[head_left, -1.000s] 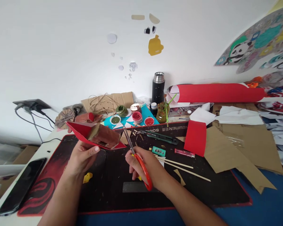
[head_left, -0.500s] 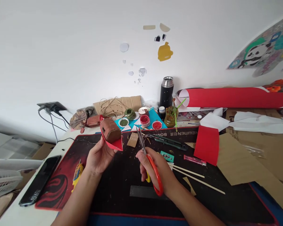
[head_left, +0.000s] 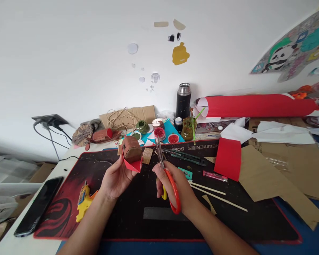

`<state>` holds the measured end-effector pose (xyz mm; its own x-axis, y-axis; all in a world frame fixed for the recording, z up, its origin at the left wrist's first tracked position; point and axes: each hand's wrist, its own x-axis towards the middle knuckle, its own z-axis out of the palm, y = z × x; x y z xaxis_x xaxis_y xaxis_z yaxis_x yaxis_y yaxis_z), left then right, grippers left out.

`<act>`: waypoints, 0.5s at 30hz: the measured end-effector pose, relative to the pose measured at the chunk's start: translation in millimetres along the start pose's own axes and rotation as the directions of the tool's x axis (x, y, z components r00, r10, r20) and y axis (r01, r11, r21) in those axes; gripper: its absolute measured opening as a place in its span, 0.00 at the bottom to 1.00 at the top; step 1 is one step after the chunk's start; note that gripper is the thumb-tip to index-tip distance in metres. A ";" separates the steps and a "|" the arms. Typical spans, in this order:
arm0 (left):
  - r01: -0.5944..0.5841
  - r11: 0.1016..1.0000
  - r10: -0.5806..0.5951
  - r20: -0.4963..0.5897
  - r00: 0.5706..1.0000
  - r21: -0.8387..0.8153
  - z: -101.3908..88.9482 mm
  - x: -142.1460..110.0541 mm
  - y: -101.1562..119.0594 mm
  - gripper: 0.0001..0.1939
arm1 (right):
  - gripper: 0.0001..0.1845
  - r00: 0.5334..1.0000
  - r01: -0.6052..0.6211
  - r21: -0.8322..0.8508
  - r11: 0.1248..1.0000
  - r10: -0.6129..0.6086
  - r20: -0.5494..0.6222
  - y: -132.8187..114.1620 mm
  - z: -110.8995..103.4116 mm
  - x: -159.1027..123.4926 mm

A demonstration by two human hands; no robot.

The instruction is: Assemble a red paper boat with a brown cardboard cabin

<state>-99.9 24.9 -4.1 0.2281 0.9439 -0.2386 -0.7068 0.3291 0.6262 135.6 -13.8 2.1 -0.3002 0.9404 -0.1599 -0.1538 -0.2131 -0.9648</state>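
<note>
My left hand (head_left: 117, 180) is closed around a small brown cardboard model (head_left: 133, 150) with a rounded top and a dark opening in its side. Red paper (head_left: 134, 165) is attached along its underside and juts out in a point toward me. In my right hand (head_left: 172, 180) is a pair of scissors (head_left: 174, 191) with one orange and one yellow handle. Its blades point up and away, nearly together, and stand apart from the model. Part of the yellow handle is hidden by my fingers.
A yellow glue gun (head_left: 84, 202) and a phone (head_left: 38, 205) lie left. Paint jars (head_left: 159, 134), a utility knife (head_left: 186, 157) and a flask (head_left: 183, 101) stand or lie beyond my hands. To the right are wooden sticks (head_left: 218, 197), red paper (head_left: 228, 158) and cardboard (head_left: 260, 173).
My left hand has brought the model a little to the right and nearer the scissors, turning it slightly. The camera view has shifted a little; the scissors stay in my right hand.
</note>
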 end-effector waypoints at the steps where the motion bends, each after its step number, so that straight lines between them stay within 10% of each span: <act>1: 0.002 1.000 -0.001 -0.006 1.000 0.004 -0.1 0.1 0.1 0.28 | 0.29 1.000 -0.002 -0.006 1.000 0.002 -0.002 -0.1 0.2 0.0; 15: 0.142 0.987 -0.144 0.015 0.989 0.071 1.9 -2.9 -11.4 0.12 | 0.27 0.999 0.033 0.045 0.998 -0.031 -0.035 -1.1 -0.6 0.7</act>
<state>-91.2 18.5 -9.2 0.3373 0.8871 -0.3152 -0.6176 0.4612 0.6371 136.1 -12.7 2.9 -0.2618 0.9554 -0.1368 -0.2061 -0.1938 -0.9592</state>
